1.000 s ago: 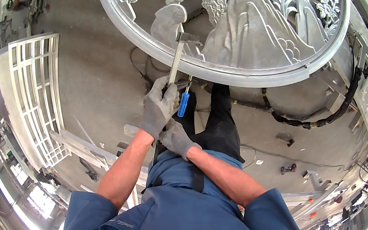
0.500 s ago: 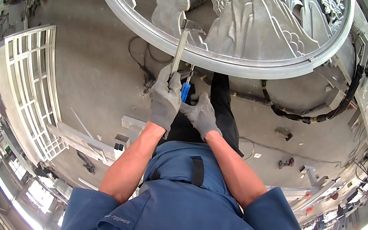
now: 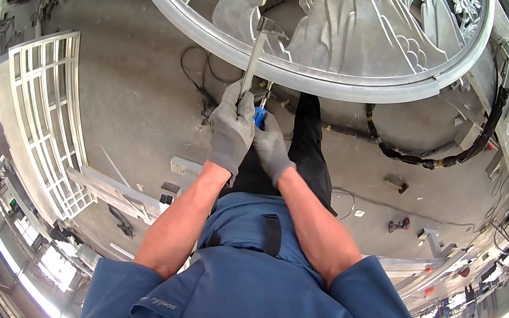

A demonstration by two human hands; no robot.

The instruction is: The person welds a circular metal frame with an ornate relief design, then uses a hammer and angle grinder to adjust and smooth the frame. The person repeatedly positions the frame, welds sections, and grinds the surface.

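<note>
Hammer (image 3: pixel 258 45) upright in the left hand (image 3: pixel 231 127), grey work glove wrapped tight round the lower handle; metal head up near the inner edge of the round frame (image 3: pixel 321 81). Right hand (image 3: pixel 271 150), also in a grey glove, closed round a blue-handled tool (image 3: pixel 260 113), a chisel or screwdriver by the look of it, whose thin shaft points up at the frame's rim just right of the hammer handle. The two hands are touching, left slightly above right, both directly below the frame's lower arc.

Frame is a large circular grey metal piece, with relief panels (image 3: pixel 358 21) of cloud and mountain shapes inside it. It lies above a grey concrete floor (image 3: pixel 131 91). Dark trouser leg (image 3: pixel 307 147) shows below the frame, behind the hands.

To the left, a white lattice window frame (image 3: pixel 47 111) lies flat on the floor. A black ribbed hose (image 3: pixel 429 158) curves under the right side of the round frame. Small red tool (image 3: pixel 400 224) lies well right of the hands.
</note>
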